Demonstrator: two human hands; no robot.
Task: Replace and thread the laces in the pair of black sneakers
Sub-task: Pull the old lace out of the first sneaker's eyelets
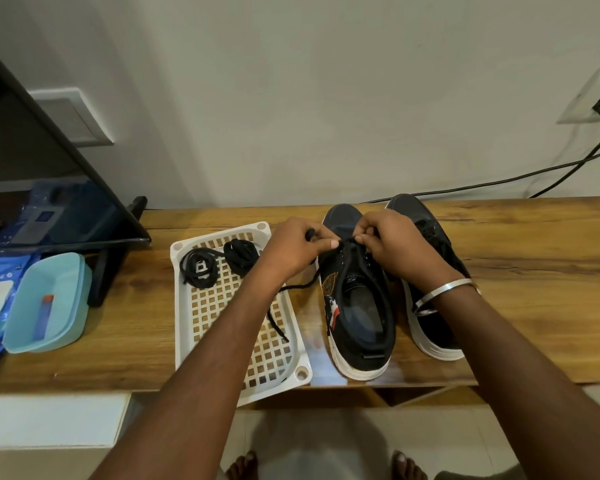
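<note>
both hands pinch one thin black lace (293,289) at the near black white-soled sneaker (357,306) — left hand (293,252), right hand (400,249) — beside a white lattice plastic tray (184,306).

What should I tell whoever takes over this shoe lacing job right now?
Left hand: pinching the black lace, whose loose end trails over the white plastic lattice tray.
Right hand: pinching the same lace at the near black white-soled sneaker's front eyelets.
Second black sneaker stands beside it on the wooden table; its lacing is hidden.
Two coiled black lace bundles lie in the tray.
Done: lacing begun. Left: remaining eyelets, then check the other shoe.
</note>
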